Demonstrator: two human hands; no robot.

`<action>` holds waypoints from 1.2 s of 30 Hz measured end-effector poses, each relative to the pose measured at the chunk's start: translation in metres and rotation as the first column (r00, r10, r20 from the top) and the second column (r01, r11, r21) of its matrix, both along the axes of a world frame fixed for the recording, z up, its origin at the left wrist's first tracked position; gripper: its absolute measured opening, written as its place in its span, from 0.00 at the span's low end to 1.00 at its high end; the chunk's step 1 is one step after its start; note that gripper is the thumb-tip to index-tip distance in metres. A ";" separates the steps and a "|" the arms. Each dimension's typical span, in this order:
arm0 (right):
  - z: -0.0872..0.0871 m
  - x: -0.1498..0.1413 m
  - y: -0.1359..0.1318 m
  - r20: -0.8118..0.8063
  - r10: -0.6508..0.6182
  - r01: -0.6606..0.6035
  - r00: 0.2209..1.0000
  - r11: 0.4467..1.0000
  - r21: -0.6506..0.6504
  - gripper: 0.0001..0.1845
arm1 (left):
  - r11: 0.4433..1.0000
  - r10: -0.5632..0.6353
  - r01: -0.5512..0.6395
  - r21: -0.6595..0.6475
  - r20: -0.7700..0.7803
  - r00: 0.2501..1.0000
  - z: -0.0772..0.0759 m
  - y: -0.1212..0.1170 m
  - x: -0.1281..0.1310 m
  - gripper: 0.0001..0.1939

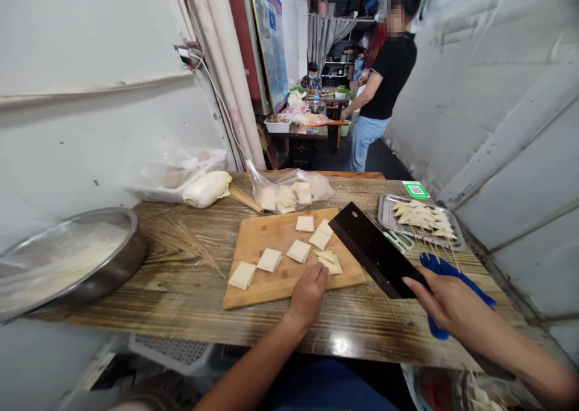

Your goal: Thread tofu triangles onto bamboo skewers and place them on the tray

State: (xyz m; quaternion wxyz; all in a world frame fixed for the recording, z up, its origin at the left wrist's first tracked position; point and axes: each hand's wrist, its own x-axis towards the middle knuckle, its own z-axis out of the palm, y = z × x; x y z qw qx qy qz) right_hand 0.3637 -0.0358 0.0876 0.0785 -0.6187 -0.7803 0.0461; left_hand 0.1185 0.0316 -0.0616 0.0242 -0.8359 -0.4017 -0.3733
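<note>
My right hand (446, 299) grips a broad black cleaver (373, 251). Its blade slants over the right edge of a wooden cutting board (253, 236). With curled fingers, my left hand (310, 293) pinches the near edge of a pale tofu sheet stack (333, 266) at the board's right side; the top layer looks cut or folded at an angle, and the fingertips are partly hidden. Other square tofu sheet stacks (270, 260) lie spread across the board, several in all.
A metal tray (384, 212) holds skewered tofu pieces, beside green-handled scissors (400, 240) and a blue cloth (438, 326). Left are loose bamboo skewers (190, 242), a large metal basin (131, 236) and a cabbage (207, 189). Behind the board lies a plastic bag (316, 185). Two people are farther back.
</note>
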 end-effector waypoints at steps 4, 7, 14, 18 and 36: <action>-0.001 0.010 -0.006 -0.044 -0.037 0.038 0.998 0.999 0.007 0.19 | 0.999 -0.007 0.005 -0.039 -0.059 0.998 0.004 0.010 0.019 0.10; -0.008 0.016 -0.010 -0.066 -0.063 0.064 0.996 0.998 0.016 0.19 | 0.995 0.035 -0.046 -0.083 -0.127 0.991 0.007 0.020 0.038 0.08; -0.026 0.031 -0.016 -0.164 -0.068 0.082 0.984 0.993 0.082 0.19 | 0.972 0.046 -0.106 -0.208 -0.273 0.961 0.031 0.039 0.059 0.11; -0.031 0.035 -0.021 -0.226 -0.072 0.091 0.972 0.993 0.078 0.19 | 0.872 0.214 -0.326 -0.365 -0.316 0.924 0.062 0.067 0.046 0.16; -0.052 0.046 -0.038 -0.388 -0.244 0.192 0.889 0.967 -0.169 0.20 | 0.578 0.187 -0.488 -0.655 -0.475 0.860 0.090 0.118 0.019 0.16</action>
